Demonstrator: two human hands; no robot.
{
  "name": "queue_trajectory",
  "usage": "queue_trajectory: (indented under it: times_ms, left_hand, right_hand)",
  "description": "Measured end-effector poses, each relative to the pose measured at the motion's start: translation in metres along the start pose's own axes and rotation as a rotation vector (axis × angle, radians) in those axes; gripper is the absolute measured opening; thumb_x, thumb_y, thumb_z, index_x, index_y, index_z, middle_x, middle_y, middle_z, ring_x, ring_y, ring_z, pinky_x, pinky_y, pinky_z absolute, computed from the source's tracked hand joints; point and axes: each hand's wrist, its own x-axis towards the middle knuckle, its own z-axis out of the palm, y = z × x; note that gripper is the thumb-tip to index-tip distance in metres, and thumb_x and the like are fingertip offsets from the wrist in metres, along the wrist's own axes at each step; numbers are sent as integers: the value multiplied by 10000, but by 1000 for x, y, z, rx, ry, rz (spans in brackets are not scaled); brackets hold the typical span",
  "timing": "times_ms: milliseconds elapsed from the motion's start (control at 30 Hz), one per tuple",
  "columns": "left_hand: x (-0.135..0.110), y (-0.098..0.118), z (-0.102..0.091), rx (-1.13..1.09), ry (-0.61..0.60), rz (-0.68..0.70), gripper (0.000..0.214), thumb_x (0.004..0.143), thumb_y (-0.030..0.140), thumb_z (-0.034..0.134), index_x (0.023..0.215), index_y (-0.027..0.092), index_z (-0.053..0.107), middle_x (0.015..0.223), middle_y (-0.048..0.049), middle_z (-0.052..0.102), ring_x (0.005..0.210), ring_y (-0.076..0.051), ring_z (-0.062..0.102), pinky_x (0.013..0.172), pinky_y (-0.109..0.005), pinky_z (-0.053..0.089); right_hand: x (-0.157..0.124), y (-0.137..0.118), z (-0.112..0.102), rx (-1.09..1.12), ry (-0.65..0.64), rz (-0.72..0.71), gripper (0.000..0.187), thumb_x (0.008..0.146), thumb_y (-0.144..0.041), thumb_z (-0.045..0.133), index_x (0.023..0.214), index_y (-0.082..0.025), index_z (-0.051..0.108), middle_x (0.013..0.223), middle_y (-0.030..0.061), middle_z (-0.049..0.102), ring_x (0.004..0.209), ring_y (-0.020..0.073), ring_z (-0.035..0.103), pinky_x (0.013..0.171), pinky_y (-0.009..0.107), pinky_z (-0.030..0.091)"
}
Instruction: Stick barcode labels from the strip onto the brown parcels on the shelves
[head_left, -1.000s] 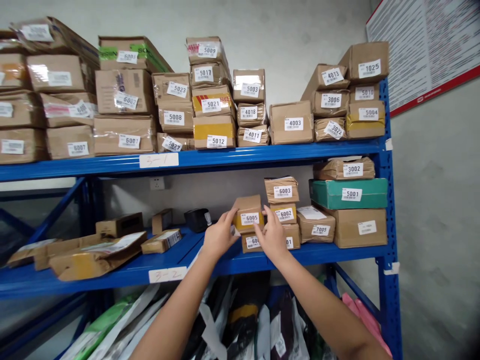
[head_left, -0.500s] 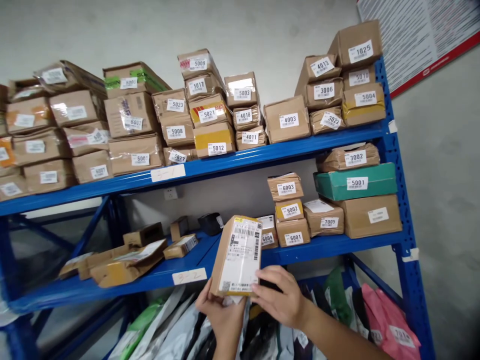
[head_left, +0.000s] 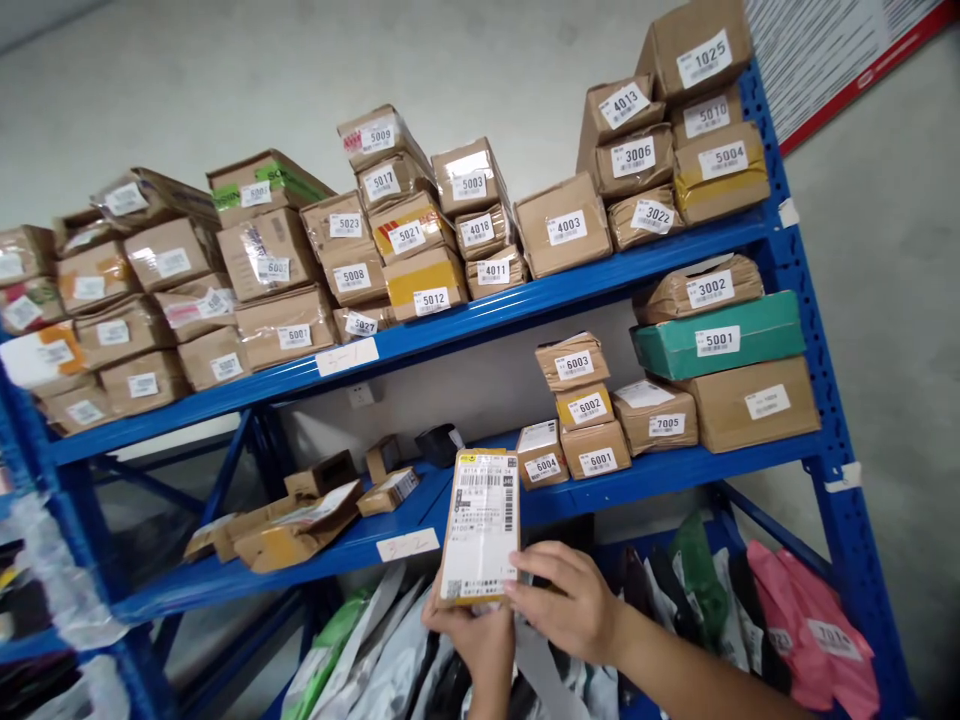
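A small cardboard box [head_left: 480,535] is held up in front of the middle shelf, its face mostly covered by a white shipping label with barcodes. My left hand [head_left: 476,630] grips it from below, closed on the lower end. At the lower right edge, my right hand [head_left: 566,595] has its fingertips pressed on the box, the thumb partly hidden. A pale strip [head_left: 544,670] shows beneath the hands; I cannot tell whether it is held. Just behind to the right stand boxes with number labels, among them the 6004 box [head_left: 540,468] and the 6001 box [head_left: 598,458].
Many labelled cartons are stacked on the blue upper shelf [head_left: 480,318]. On the middle shelf lie opened cardboard pieces [head_left: 300,525] at left and a green box [head_left: 720,338] at right. Bagged parcels, including a pink bag [head_left: 814,630], fill the lower level. A perforated blue post [head_left: 847,520] stands right.
My view has shifted left and tilted, so the shelves sit differently. The box has turned to face me more squarely. Both hands keep their hold, and the pale strip now shows more below.
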Motion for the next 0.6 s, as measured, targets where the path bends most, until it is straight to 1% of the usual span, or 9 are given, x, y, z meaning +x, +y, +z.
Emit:
queue_trajectory:
  times_ms: [67,133,233,333,433,500,533,567,600]
  left_hand:
    - [17,19,2,-28,56,70,917,502,429,787,1248,249,286,1297,-137,502,1023,-287,611,803,-392,552]
    - [44,43,6,44,-1,134,905,523,388,795,1281,239,323,1204,-116,590,993,-268,640,808,-371,548]
    - [92,81,24,384,-146,208,815,630,339,747,1330,260,337,1101,-95,670,953,-270,669,785,-354,532]
    - [123,114,60,742,-320,339,694,731,293,663,1345,251,342,1042,-113,697,876,-290,685,704,-333,509]
    - [129,130,99,953,-556,425,584,775,271,608,1319,226,399,967,-115,707,870,-288,681,696,-314,495]
    - [127,131,112,973,-671,436,640,773,200,586,1373,224,363,1039,-119,690,919,-264,673,745,-298,496]
    - [125,129,111,939,-715,429,747,762,182,592,1437,230,275,1082,-123,679,935,-263,670,764,-305,502]
    - [121,124,105,864,-752,432,857,747,178,603,1484,242,171,1162,-131,651,961,-265,663,782,-318,510]
    - [114,118,92,768,-744,438,933,734,194,622,1503,248,97,1274,-143,592,1017,-272,644,812,-336,516]
  right_hand:
    - [-5,0,-2,12,-14,42,429,776,-132,677,1194,-176,595,1168,147,639,1048,240,579,846,370,580]
    - [-14,-2,-6,54,-36,83,417,780,-168,674,1187,-157,587,1168,160,618,1040,242,574,826,367,578]
    - [-33,-7,-11,116,-110,153,401,794,-206,653,1184,-163,571,1124,146,611,912,202,602,732,325,577]
    - [-49,-14,-13,150,-222,240,384,801,-198,641,1177,-182,568,1131,140,603,888,192,623,756,322,573]
    - [-63,-21,-8,203,-303,280,327,795,-174,642,1119,-190,603,1107,136,625,911,204,652,770,292,579]
    - [-76,-28,0,259,-314,286,265,784,-149,652,1042,-205,637,1042,113,660,856,189,678,747,248,582]
    - [-85,-32,5,296,-302,301,245,775,-138,662,1006,-217,651,998,96,676,823,181,688,734,226,581]
    - [-94,-37,10,343,-287,338,232,768,-126,667,976,-229,663,955,80,689,786,171,694,712,205,579]
    - [-105,-42,16,399,-270,402,227,766,-122,670,960,-240,671,917,68,697,754,166,697,685,193,577]
